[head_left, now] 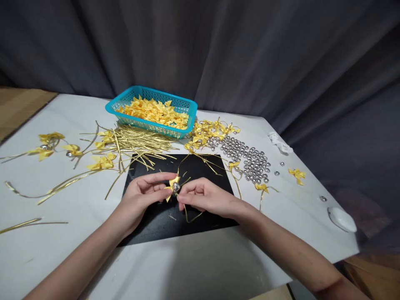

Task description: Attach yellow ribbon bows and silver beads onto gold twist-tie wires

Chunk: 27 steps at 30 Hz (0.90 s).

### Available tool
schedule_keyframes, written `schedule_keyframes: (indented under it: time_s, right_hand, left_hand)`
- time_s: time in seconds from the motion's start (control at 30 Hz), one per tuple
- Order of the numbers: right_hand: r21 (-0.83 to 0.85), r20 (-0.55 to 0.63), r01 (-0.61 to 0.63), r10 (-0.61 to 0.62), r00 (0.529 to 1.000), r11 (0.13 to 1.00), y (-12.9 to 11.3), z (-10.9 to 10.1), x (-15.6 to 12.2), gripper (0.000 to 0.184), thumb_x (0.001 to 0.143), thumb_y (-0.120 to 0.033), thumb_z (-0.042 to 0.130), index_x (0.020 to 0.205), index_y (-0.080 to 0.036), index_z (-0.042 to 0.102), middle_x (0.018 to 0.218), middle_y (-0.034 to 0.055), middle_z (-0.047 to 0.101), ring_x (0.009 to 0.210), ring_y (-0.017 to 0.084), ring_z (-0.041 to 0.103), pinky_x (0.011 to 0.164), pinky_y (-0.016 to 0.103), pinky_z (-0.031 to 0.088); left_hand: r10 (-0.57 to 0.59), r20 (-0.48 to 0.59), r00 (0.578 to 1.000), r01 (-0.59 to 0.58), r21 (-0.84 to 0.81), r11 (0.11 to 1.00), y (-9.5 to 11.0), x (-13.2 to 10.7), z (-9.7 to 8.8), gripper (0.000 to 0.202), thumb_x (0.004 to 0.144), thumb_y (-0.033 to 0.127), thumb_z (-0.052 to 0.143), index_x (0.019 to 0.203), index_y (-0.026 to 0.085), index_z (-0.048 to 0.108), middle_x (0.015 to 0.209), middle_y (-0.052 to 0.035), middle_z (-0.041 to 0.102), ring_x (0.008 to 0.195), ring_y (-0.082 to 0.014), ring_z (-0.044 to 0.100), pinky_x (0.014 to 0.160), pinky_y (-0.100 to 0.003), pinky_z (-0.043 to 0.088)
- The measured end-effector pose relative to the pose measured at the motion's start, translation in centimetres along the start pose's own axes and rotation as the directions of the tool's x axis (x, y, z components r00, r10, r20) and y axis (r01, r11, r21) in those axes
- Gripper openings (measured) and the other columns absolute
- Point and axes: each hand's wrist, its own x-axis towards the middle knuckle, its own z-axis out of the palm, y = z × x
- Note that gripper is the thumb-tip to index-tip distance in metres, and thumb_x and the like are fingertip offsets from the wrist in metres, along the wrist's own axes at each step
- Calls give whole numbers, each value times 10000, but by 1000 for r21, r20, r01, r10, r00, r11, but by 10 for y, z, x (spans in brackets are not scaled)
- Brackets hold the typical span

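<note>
Between the thumb and index finger of my left hand (145, 191) is a yellow ribbon bow (173, 182). A silver bell (176, 187) sits at the middle of this bow. My right hand (201, 195) is closed just right of the bell, its thumb and fingertips pinching a gold cord (191, 220). The cord runs by the bow and loops down below my right fingers. Both hands are over a black mat (150, 227) on the white table. My fingertips hide part of the bow and the cord's hold on the bell.
A blue basket (150, 125) of yellow bows stands at the back. Gold cords (143, 139) lie before it. Silver bells (254, 162) are heaped right of the mat. Bows with cords (104, 161) are scattered at left. A white mouse-like object (342, 219) rests near the right edge.
</note>
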Motion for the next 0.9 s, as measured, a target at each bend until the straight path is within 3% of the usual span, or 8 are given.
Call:
schedule_keyframes:
  time_s: [0.13,0.3,0.57,0.73,0.9]
  right_hand:
    - [-58,-19,38,-39,999,998,0,-3,-1,412,721,-497,638,636,-118,502,573,-43,446,500,31,322,480,182,235]
    - [-112,20,61,-59,998,992,-2,-6,-5,340,744,-375,646,625,-131,442,532,-77,306,485,26,238,465,170,204]
    - [-456,-57,82,-121,991,886,1,-11,-4,269,836,-279,502,618,-129,456,523,-63,293,497,39,247,476,174,205]
    - [-304,-189,55,-117,975,951,1,-15,-1,335,794,-447,573,758,-113,581,544,-59,341,506,48,271,468,185,205]
    - [-151,-199,58,-88,976,987,6,-10,3,375,664,-455,709,755,-103,616,516,-74,334,490,36,264,455,183,192]
  left_hand:
    - [-5,-28,1000,4,-49,999,-2,-1,3,274,566,187,790,835,223,756,625,9,674,536,-58,517,559,-138,420]
    - [-24,-25,999,22,-88,996,-3,-2,6,236,551,183,788,782,223,762,611,8,670,540,-55,519,555,-125,424]
    - [87,11,996,-88,127,988,-3,-2,4,235,601,187,769,831,232,754,782,-2,671,605,-57,527,560,-112,450]
    - [167,-4,986,-158,294,943,2,-4,12,253,576,177,769,827,173,742,902,-37,660,572,-58,534,509,-131,468]
    - [89,27,996,-93,219,971,-1,-4,12,283,586,190,772,866,175,737,917,-29,668,588,-49,519,519,-114,469]
